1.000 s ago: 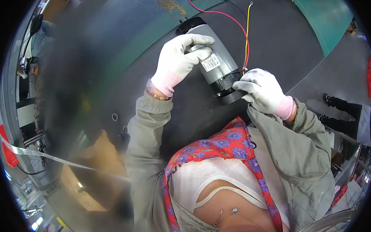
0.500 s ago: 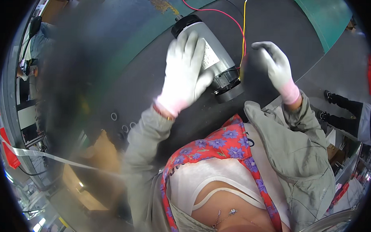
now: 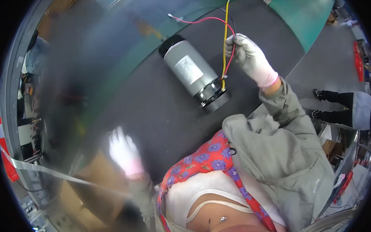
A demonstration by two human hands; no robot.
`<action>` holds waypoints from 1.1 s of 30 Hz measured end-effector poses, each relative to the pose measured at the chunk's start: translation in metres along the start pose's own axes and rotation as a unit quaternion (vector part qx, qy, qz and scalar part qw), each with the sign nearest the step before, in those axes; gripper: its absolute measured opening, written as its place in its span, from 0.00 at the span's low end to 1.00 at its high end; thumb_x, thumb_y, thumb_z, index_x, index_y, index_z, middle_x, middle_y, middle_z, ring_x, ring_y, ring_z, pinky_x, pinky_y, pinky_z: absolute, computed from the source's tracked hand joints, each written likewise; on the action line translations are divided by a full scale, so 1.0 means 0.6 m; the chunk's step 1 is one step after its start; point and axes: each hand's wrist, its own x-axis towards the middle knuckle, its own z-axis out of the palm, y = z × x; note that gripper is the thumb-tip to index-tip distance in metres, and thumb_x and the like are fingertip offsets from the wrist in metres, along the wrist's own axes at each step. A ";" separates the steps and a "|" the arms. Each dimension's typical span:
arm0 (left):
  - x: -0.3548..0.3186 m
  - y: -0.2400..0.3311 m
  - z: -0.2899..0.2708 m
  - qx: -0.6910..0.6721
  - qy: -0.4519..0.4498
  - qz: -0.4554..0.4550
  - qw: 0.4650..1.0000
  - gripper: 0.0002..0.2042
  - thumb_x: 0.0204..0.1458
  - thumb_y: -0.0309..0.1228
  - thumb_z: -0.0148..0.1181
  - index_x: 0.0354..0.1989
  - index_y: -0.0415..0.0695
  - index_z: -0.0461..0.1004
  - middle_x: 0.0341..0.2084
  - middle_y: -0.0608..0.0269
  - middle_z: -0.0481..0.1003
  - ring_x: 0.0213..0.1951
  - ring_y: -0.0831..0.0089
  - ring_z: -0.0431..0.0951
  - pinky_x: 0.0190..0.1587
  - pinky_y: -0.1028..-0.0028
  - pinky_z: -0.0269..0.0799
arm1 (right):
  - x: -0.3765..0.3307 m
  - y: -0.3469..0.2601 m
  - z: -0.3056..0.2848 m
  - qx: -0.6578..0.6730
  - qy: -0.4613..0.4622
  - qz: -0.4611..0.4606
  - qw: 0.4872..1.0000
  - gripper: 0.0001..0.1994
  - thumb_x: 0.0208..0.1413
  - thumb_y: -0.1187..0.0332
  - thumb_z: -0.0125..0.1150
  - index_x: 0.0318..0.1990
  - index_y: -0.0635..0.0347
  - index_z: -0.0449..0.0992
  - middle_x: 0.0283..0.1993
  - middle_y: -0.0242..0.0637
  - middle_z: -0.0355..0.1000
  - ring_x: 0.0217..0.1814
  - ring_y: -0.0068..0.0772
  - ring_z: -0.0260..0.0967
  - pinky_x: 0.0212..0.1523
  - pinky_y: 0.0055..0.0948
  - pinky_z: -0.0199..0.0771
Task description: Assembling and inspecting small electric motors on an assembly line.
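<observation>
A grey cylindrical electric motor (image 3: 191, 69) with black end parts lies aslant on the dark work surface, a white label facing up. Red, black and yellow wires run from its near end. My right hand (image 3: 247, 52), in a white glove with a pink cuff, pinches the red wire (image 3: 213, 18) and the black wire beside it; the yellow wire (image 3: 225, 43) passes close by its fingertips. Down at the left, apart from the motor, my gloved left hand (image 3: 124, 151) is smeared by motion, its fingers looking stretched out over the surface. Whatever lies under it is hidden.
A brown cardboard box (image 3: 78, 194) stands at the lower left, partly blurred. Green matting (image 3: 301, 22) covers the far right corner of the surface. Someone in dark trousers (image 3: 337, 96) stands off to the right. A pale strap (image 3: 57, 173) crosses the lower left.
My left hand has left the motor and moved down and left, over where small rings lay. My right hand has closed on the wires, and the red wire's free end now shows.
</observation>
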 end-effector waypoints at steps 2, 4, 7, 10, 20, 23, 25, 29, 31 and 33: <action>-0.008 -0.004 -0.010 -0.012 -0.005 0.004 1.000 0.16 0.57 0.28 0.52 0.52 0.37 0.72 0.50 0.48 0.74 0.55 0.48 0.71 0.58 0.60 0.67 | -0.001 -0.034 0.005 0.216 -0.021 0.011 0.976 0.12 0.63 0.61 0.53 0.46 0.61 0.71 0.39 0.31 0.68 0.41 0.30 0.67 0.46 0.34 0.69; -0.015 -0.013 -0.025 -0.006 -0.051 0.010 0.999 0.16 0.56 0.28 0.52 0.52 0.36 0.72 0.50 0.48 0.73 0.55 0.48 0.71 0.58 0.59 0.67 | -0.007 -0.091 -0.002 0.277 -0.106 -0.096 0.950 0.13 0.63 0.63 0.53 0.50 0.60 0.69 0.37 0.30 0.67 0.39 0.31 0.68 0.44 0.35 0.68; -0.055 -0.033 0.001 -0.027 -0.039 0.020 0.999 0.18 0.55 0.27 0.51 0.54 0.36 0.71 0.51 0.48 0.72 0.55 0.48 0.70 0.57 0.58 0.66 | -0.040 -0.191 -0.023 0.370 -0.057 -0.269 0.888 0.09 0.62 0.67 0.53 0.47 0.58 0.70 0.29 0.22 0.60 0.31 0.21 0.61 0.42 0.30 0.67; -0.054 0.014 -0.029 0.015 -0.049 0.035 0.998 0.22 0.54 0.27 0.50 0.58 0.36 0.67 0.54 0.44 0.69 0.55 0.47 0.68 0.57 0.57 0.65 | -0.096 -0.262 0.001 0.332 -0.118 -0.410 0.841 0.10 0.63 0.65 0.51 0.45 0.60 0.71 0.25 0.21 0.56 0.26 0.18 0.54 0.34 0.23 0.61; -0.043 0.016 0.025 -0.193 0.159 0.008 0.968 0.14 0.59 0.28 0.50 0.49 0.35 0.74 0.47 0.42 0.74 0.46 0.57 0.77 0.49 0.65 0.73 | -0.084 -0.104 0.181 -0.346 -0.173 -0.465 0.796 0.15 0.56 0.69 0.58 0.50 0.62 0.76 0.35 0.38 0.76 0.31 0.35 0.72 0.32 0.31 0.71; 0.000 0.108 -0.068 -0.709 0.153 -0.041 0.688 0.20 0.63 0.31 0.45 0.61 0.35 0.64 0.57 0.48 0.68 0.58 0.59 0.69 0.61 0.63 0.64 | -0.089 -0.026 0.228 -0.327 -0.225 -0.461 0.793 0.14 0.50 0.74 0.64 0.45 0.57 0.79 0.28 0.36 0.72 0.28 0.42 0.72 0.29 0.36 0.70; 0.025 0.173 -0.167 -0.775 0.222 -0.096 0.584 0.22 0.58 0.39 0.56 0.54 0.36 0.64 0.48 0.51 0.71 0.47 0.62 0.73 0.52 0.66 0.68 | -0.094 0.002 0.260 -0.296 -0.244 -0.462 0.799 0.14 0.49 0.73 0.65 0.45 0.56 0.79 0.27 0.36 0.71 0.27 0.41 0.71 0.26 0.36 0.68; 0.037 0.168 -0.131 -0.744 0.286 0.093 0.597 0.31 0.55 0.45 0.63 0.64 0.42 0.64 0.54 0.55 0.71 0.50 0.67 0.72 0.52 0.71 0.68 | -0.091 0.007 0.271 -0.289 -0.266 -0.500 0.772 0.16 0.47 0.73 0.66 0.47 0.56 0.78 0.26 0.35 0.70 0.25 0.41 0.69 0.24 0.37 0.65; 0.034 0.175 -0.167 -0.727 0.270 0.081 0.626 0.30 0.57 0.43 0.62 0.63 0.38 0.62 0.52 0.53 0.72 0.50 0.66 0.73 0.54 0.68 0.68 | -0.099 0.000 0.275 -0.307 -0.257 -0.517 0.757 0.17 0.47 0.72 0.66 0.47 0.55 0.78 0.26 0.35 0.69 0.25 0.41 0.69 0.24 0.38 0.64; 0.032 0.163 -0.172 -0.704 0.261 0.063 0.657 0.29 0.58 0.41 0.60 0.62 0.34 0.61 0.49 0.51 0.73 0.50 0.66 0.73 0.56 0.66 0.67 | -0.106 -0.013 0.291 -0.345 -0.257 -0.556 0.711 0.17 0.47 0.71 0.66 0.48 0.54 0.78 0.27 0.35 0.69 0.26 0.41 0.69 0.24 0.38 0.64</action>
